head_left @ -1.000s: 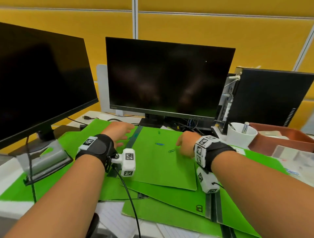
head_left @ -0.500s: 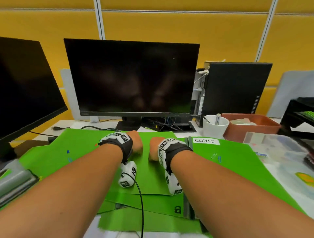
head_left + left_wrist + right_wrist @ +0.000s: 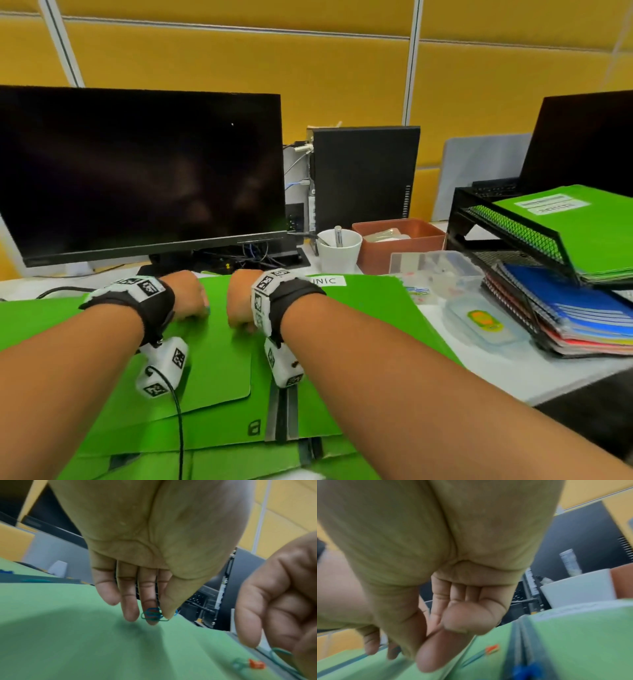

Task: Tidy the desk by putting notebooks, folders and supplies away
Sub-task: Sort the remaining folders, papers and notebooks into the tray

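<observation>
— Folders [image 3: 219, 359] are lying stacked across the desk's [image 3: 513, 370] front edge; both forearms are reaching over them, left hand [image 3: 186, 294] and right hand [image 3: 239, 298] knuckles-up, side by side.

— Left wrist?

— Thumb and fingers [image 3: 149, 612] are pinching paper clips [image 3: 153, 614].

— Right wrist?

— Thumb is pressing against fingers [image 3: 435, 649]; whether it's holding anything, I cannot tell.

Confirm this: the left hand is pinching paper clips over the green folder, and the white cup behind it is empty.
Not quite. The white cup is not empty: the head view shows a silver pen standing in it. The rest holds: in the left wrist view the left hand pinches paper clips over the green folder.
</observation>
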Available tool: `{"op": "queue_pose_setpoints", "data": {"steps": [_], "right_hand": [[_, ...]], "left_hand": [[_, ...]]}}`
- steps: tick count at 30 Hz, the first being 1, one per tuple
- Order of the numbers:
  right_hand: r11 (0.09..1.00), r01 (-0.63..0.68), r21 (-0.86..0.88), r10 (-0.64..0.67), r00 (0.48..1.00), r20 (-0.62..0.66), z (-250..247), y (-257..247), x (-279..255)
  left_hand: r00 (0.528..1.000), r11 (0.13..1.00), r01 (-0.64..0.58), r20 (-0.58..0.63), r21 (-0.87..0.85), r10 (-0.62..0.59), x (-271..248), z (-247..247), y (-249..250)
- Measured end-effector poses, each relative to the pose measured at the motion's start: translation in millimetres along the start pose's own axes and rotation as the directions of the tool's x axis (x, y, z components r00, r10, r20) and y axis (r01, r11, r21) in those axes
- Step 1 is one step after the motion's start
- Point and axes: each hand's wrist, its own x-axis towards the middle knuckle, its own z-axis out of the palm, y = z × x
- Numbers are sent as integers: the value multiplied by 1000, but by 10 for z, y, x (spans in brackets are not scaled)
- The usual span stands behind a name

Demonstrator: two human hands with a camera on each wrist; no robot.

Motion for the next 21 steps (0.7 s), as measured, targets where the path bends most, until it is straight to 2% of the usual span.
{"op": "queue_pose_setpoints", "data": {"steps": [1,3,7,10,14,16,18,21], "right_hand": [[994,-54,94,55,998,-8,-85,85,-41],[979,-137,151,139,990,-1,-275,344,-156],[939,-323,121,318,946,59,-572,887,-323],[921,-380,90,370,923,111,-655,1132,-463],[932,-355,71,331,915,232,-504,1195,-594],[933,-349,84,319,913,255,-408,1192,-578],[933,-347,95,320,921,222,-339,1222,-553],[935,-344,81,335,936,107,-304,1280,-554]], "left_hand": [[1000,999,-30,-6,-41,30,-7,-50,76],[996,986,-87,-22,-142,84,-1,-120,249],[984,910,-177,-79,-376,159,44,-148,569],[977,867,-214,-78,-451,200,59,-112,720],[967,891,-219,32,-399,252,65,38,821],[968,904,-218,39,-368,250,74,112,834],[971,915,-215,23,-342,237,89,133,827],[975,943,-211,19,-259,223,102,125,814]]}}
